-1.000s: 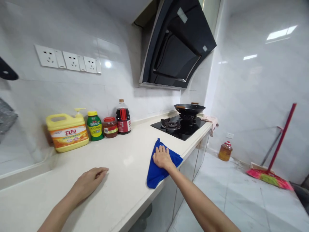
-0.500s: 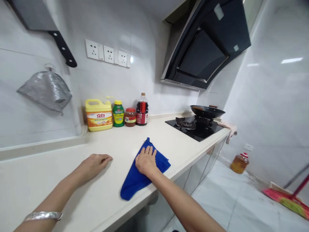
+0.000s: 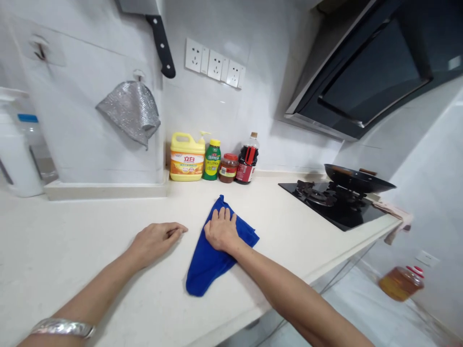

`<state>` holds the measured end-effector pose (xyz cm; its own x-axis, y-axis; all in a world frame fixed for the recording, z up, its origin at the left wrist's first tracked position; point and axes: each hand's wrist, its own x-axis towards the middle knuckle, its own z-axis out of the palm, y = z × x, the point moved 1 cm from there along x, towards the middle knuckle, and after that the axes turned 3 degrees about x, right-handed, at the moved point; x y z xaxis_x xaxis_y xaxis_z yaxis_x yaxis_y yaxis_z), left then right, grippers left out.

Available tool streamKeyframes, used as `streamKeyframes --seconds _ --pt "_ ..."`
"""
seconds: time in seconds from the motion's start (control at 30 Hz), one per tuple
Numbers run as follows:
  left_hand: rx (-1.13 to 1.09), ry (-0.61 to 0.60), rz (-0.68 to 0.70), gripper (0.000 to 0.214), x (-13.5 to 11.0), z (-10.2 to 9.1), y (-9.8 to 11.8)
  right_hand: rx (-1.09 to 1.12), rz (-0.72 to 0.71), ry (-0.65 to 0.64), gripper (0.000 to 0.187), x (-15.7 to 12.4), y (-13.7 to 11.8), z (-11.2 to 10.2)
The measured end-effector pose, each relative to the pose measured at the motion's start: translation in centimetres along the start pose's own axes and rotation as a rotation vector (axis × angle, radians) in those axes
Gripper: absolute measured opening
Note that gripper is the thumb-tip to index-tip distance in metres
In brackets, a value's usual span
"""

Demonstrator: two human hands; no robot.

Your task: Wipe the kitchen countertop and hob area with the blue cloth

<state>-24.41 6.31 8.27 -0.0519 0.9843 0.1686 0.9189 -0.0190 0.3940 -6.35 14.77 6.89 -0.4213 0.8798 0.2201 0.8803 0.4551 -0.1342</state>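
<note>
A blue cloth lies crumpled on the pale countertop. My right hand presses flat on its upper part, fingers stretched out and together. Just left of the cloth, my left hand rests on the bare counter with its fingers loosely curled, holding nothing. A silver bangle sits on my left wrist.
Against the back wall stand a yellow detergent jug, a green bottle, a red-lidded jar and a dark sauce bottle. A black gas hob with a wok is at right. A cleaver and silver cloth hang above.
My right hand has slid the blue cloth leftward along the counter, away from the hob and front edge, closer to my left hand. The view has turned left.
</note>
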Motion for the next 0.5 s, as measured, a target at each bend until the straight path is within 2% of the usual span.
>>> streamKeyframes --seconds 0.07,0.17,0.27,0.33,0.4,0.5 --pt "0.039 -0.005 -0.026 0.043 0.1 0.0 0.2 -0.01 -0.008 -0.014 0.063 1.2 -0.1 0.4" --pt "0.104 0.025 0.006 0.039 0.2 0.3 0.2 -0.021 -0.022 -0.02 0.063 3.3 -0.4 1.0" --pt "0.198 0.163 0.106 0.036 -0.1 0.9 0.8 -0.018 -0.015 -0.029 0.061 5.6 -0.9 1.5" --pt "0.216 0.332 0.28 0.034 -0.8 1.4 2.1 -0.011 -0.023 -0.04 0.06 7.0 -1.3 1.6" --pt "0.182 0.506 0.555 0.028 -1.9 2.1 4.2 -0.008 -0.056 -0.055 0.059 8.2 -1.5 1.8" --pt "0.234 0.638 0.884 0.019 -3.5 3.2 7.4 -0.012 -0.122 -0.087 0.059 9.7 -1.7 2.0"
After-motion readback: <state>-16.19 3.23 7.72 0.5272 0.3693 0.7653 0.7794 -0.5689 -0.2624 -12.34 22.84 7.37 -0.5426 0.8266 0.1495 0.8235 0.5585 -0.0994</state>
